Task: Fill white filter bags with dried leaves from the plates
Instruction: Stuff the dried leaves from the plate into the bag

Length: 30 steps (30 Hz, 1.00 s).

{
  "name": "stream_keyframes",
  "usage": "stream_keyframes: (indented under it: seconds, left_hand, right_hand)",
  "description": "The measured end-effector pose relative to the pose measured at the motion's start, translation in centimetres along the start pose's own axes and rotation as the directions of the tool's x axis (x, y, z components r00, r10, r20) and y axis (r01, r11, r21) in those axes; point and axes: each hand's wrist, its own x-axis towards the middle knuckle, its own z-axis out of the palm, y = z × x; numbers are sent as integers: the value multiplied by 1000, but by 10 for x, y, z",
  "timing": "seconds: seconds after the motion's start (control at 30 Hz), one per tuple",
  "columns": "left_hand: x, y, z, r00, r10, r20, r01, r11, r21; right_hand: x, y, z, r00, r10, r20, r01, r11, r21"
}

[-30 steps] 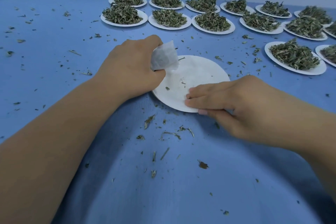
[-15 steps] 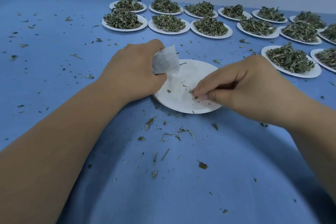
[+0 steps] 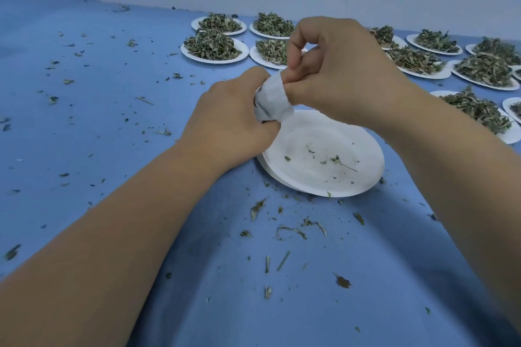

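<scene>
We see our left hand [image 3: 228, 124] closed around a white filter bag [image 3: 272, 101], holding it above the far-left rim of a nearly bare white plate [image 3: 324, 155] near the middle of the blue worktop [image 3: 112, 121]; our right hand [image 3: 335, 70] pinches its fingertips together at the bag's open top, touching it; a few leaf scraps lie on the plate; loose crumbs [image 3: 290, 231] are scattered on the worktop toward its near edge; plates heaped with dried leaves [image 3: 211, 45] stand in rows along the far edge and far-right corner.
</scene>
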Motion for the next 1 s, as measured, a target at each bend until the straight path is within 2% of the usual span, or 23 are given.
stream_keyframes:
  seconds: [0.13, 0.2, 0.3, 0.37, 0.43, 0.53, 0.67, 0.8, 0.9, 1.0]
  left_hand:
    - [6, -7, 4, 998, -54, -39, 53, 998, -15]
    - [6, -10, 5, 993, -95, -71, 88, 992, -90]
    - [6, -9, 3, 992, -80, -101, 65, 987, -148]
    - [6, -9, 1, 993, -42, -108, 25, 989, -149]
    - [5, -10, 0, 995, -7, -99, -5, 992, -127]
    - [5, -9, 2, 996, 8, -89, -16, 996, -93]
    - [4, -7, 2, 997, 25, -78, -36, 989, -143]
    - [3, -5, -1, 993, -21, -115, -2, 980, -197]
    - [5, -4, -2, 996, -47, -78, 31, 981, -190]
    - [5, -4, -2, 995, -82, -61, 66, 972, -227]
  right_hand:
    - [4, -10, -5, 987, -45, 152, 44, 999, 10]
    - [2, -12, -10, 979, -64, 195, 59, 998, 28]
    - [1, -11, -8, 986, -121, 115, 124, 992, -26]
    - [0, -12, -2, 983, -139, 119, 152, 983, -102]
    - [1, -12, 1, 984, -146, 98, 154, 984, -83]
    - [4, -9, -3, 987, -157, -17, 156, 988, -19]
    - [5, -10, 2, 983, -145, 109, 146, 989, -7]
    - [5, -8, -4, 990, -102, 96, 95, 993, 73]
    - [0, -13, 0, 971, -119, 209, 127, 992, -23]
    - [0, -16, 0, 980, -105, 171, 96, 994, 61]
